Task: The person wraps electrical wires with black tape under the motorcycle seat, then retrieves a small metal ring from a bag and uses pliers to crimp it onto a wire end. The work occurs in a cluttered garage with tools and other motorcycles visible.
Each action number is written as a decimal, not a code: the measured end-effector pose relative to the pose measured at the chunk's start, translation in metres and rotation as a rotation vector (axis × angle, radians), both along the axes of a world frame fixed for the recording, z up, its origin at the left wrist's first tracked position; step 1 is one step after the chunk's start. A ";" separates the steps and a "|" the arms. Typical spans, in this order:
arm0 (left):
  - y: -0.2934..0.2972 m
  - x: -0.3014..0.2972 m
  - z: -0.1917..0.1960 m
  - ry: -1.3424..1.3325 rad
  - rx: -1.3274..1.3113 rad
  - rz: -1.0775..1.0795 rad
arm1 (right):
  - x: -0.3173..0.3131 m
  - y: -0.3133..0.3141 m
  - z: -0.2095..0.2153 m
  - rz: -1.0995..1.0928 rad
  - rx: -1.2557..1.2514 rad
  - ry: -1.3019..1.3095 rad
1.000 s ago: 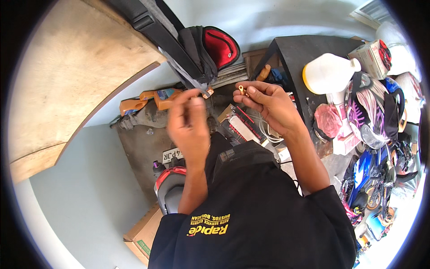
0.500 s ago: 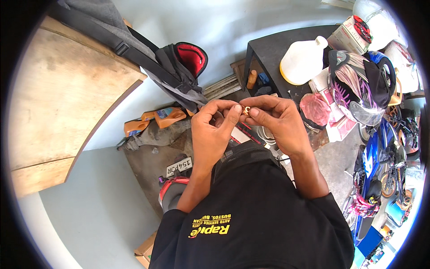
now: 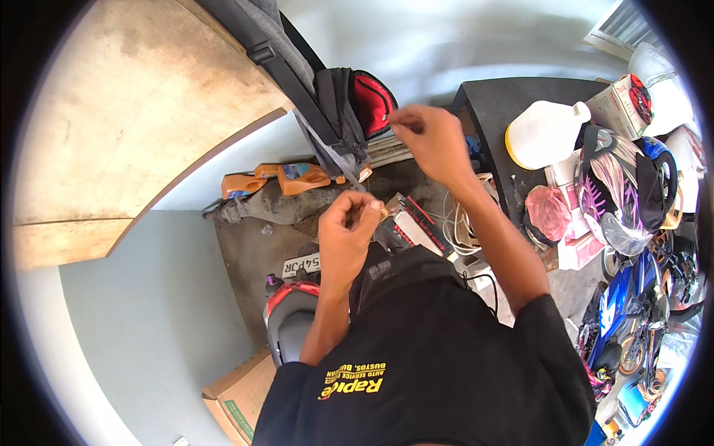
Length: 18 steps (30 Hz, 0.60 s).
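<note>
My left hand (image 3: 348, 229) is closed in front of my chest, a small brass-coloured metal piece (image 3: 384, 212) pinched at the tips of its thumb and forefinger. The piece's kind is too small to tell. Farther off and to the right, my right hand (image 3: 433, 140) is raised, slightly blurred, its thumb and forefinger drawn together. What those fingers hold, if anything, cannot be made out. Just left of its fingertips hangs a grey and black bag (image 3: 340, 104) with an opened red-lined pocket (image 3: 372, 102); whether the fingers touch it is unclear.
A black table (image 3: 491, 104) bears a white jug (image 3: 547, 135), a helmet (image 3: 617, 178) and boxes. Orange bottles (image 3: 303, 178) lie by the wall. A wooden panel (image 3: 149, 111) juts in at the left. Below are a cardboard box (image 3: 242, 394) and white cables (image 3: 460, 223); motorcycles (image 3: 621, 297) stand right.
My hands have parted. The right one has moved away and up toward the red-lined pocket; the left has lowered slightly, keeping the brass-coloured piece. The view has shifted.
</note>
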<state>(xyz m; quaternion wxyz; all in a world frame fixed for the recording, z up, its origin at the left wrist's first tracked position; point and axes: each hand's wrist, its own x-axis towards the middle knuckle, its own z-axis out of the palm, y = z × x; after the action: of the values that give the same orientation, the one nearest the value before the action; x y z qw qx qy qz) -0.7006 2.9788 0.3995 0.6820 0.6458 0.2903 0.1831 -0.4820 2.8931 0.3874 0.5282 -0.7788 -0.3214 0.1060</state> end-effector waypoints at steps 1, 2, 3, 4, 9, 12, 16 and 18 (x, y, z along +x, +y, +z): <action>0.005 -0.007 -0.004 0.033 0.003 0.015 | 0.016 0.024 -0.018 -0.011 -0.016 -0.077; 0.009 -0.014 -0.010 0.054 -0.009 0.022 | 0.034 0.047 -0.037 -0.012 -0.064 -0.114; 0.013 -0.023 -0.013 0.081 -0.002 0.050 | 0.044 0.068 -0.052 0.001 -0.105 -0.148; 0.017 -0.033 -0.018 0.106 0.000 0.076 | 0.050 0.083 -0.065 0.017 -0.164 -0.170; 0.037 -0.075 -0.027 0.170 -0.025 0.216 | 0.078 0.131 -0.065 0.020 -0.188 -0.176; 0.049 -0.087 -0.039 0.124 -0.063 0.278 | 0.113 0.152 -0.045 -0.129 -0.252 -0.227; 0.055 -0.070 -0.028 0.087 -0.151 0.198 | 0.201 0.171 -0.108 0.143 -0.112 0.106; 0.061 -0.064 -0.019 0.084 -0.114 0.125 | 0.202 0.184 -0.116 0.259 -0.125 0.337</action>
<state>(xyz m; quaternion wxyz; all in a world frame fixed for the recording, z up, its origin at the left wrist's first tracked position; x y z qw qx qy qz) -0.7644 3.0399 0.3809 0.6922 0.5935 0.3684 0.1813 -0.2803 3.0767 0.2715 0.5072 -0.7334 -0.3185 0.3215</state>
